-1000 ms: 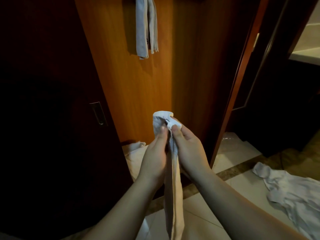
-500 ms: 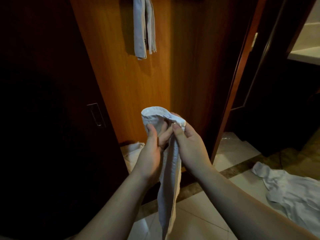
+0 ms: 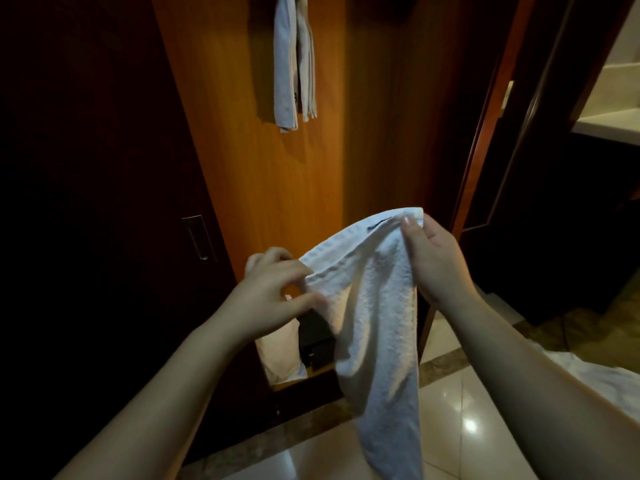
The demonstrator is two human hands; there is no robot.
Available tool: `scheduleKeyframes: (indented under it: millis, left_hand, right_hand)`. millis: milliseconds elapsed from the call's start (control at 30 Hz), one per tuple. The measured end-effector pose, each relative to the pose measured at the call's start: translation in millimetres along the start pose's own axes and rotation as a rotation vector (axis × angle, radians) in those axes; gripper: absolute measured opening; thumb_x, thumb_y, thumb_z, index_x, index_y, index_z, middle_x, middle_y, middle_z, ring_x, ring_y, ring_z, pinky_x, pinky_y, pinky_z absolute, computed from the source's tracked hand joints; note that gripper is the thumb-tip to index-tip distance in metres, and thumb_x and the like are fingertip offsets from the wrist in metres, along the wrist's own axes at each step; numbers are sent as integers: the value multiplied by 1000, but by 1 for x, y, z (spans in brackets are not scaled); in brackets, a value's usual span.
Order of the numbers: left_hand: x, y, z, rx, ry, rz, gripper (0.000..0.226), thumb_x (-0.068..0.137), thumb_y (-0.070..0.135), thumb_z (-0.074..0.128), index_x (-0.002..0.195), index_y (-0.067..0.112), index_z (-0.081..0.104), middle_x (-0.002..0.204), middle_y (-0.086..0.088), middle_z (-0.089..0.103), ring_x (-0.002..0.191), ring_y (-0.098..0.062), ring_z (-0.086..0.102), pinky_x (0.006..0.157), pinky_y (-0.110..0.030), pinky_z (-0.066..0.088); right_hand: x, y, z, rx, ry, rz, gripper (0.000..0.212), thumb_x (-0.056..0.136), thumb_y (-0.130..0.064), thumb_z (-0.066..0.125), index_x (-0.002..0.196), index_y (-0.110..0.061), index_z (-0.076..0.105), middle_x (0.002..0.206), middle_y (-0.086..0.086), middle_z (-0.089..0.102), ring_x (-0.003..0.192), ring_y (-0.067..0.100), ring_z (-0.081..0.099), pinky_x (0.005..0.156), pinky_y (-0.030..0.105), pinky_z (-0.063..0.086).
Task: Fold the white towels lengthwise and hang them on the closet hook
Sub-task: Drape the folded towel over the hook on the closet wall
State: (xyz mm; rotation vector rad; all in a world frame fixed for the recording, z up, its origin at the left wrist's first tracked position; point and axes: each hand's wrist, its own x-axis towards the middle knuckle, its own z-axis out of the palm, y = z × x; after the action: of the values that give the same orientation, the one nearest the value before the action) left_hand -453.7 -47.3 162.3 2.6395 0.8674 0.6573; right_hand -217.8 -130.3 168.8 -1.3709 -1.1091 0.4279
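A white towel [image 3: 377, 327] hangs in front of me, its top hem stretched between both hands and its tail drooping toward the floor. My right hand [image 3: 433, 258] pinches the upper right corner, held higher. My left hand [image 3: 273, 292] pinches the hem lower at the left with thumb and fingers. Two folded white towels [image 3: 294, 64] hang high on the orange wooden closet panel [image 3: 249, 174]; the hook itself lies above the frame.
A dark sliding door with a recessed handle [image 3: 199, 237] fills the left. White linen [image 3: 280, 351] and a black box [image 3: 317, 341] sit on the closet floor. More white cloth [image 3: 595, 375] lies on the glossy tiles at right. A doorway frame [image 3: 485, 140] stands right of the closet.
My hands, close together on a bunched towel end, have moved apart. The right rose to the right, the left slid left, and the top hem spread out between them.
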Motion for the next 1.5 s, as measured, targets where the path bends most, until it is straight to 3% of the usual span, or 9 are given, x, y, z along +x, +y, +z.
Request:
scheduleKeyframes:
  millis: [133,333,567,733,933,1033,1200,1400,1500]
  left_hand:
    - [4,0,-22,130,44,133,17,88,36,67,77,24,62,79,16,55,95,-12,48,91,-41,30]
    - [12,11,-49,113,115,223,13,87,21,77,95,13,72,83,3,63,82,-17,58,74,-29,42]
    - [13,31,-58,-29,153,133,29,89,32,72,112,37,54,97,12,65,89,-10,64,73,-37,55]
    - [12,41,-59,-107,236,128,39,89,25,73,111,44,48,94,26,59,91,12,57,71,-9,44]
    - [18,36,-54,-186,293,33,49,87,17,75,120,40,47,111,25,47,100,22,46,80,1,35]
    - [26,23,-51,-326,249,-124,47,85,18,78,118,40,52,112,20,56,96,8,58,79,-5,44]
    - [32,4,-38,-734,121,-258,20,70,20,86,75,20,67,74,3,70,74,-17,67,71,-32,50]
    - [36,20,-25,-1235,500,-127,7,80,28,76,78,30,70,76,3,70,72,-14,69,62,-26,55]
    - [34,36,-2,-1085,777,-177,3,90,34,71,88,33,69,88,4,70,84,-16,68,74,-35,57]
  right_hand:
    - [2,-6,-18,-175,-18,-53,24,97,-52,43,91,-52,66,88,-24,71,76,-4,68,57,8,46]
    - [5,-6,-46,-386,-18,-132,26,97,-42,44,81,-41,64,83,-28,68,75,-5,64,61,25,44]
    - [5,-4,-49,-455,27,-219,23,94,-43,35,86,-36,55,77,-13,62,80,-7,60,58,16,41]
    - [3,-2,-41,-321,103,-211,26,98,-38,34,87,-40,57,79,-18,65,79,-12,60,60,4,40]
    - [1,-12,-27,-165,194,-244,25,96,-41,34,90,-41,58,89,-41,63,83,-16,59,65,1,39]
    - [2,-13,-23,-121,195,-247,26,95,-40,34,90,-40,59,88,-38,64,82,-15,60,63,1,39]
    - [3,-10,-19,-141,168,-229,27,94,-40,35,82,-37,60,77,-17,65,75,-11,59,60,5,40]
    - [7,-33,-20,-118,243,-309,31,98,-38,33,78,-37,57,78,-37,63,73,-16,58,59,2,37]
    - [7,-34,-16,-102,248,-291,33,103,-29,36,77,-36,55,75,-38,61,70,-15,57,57,2,37]
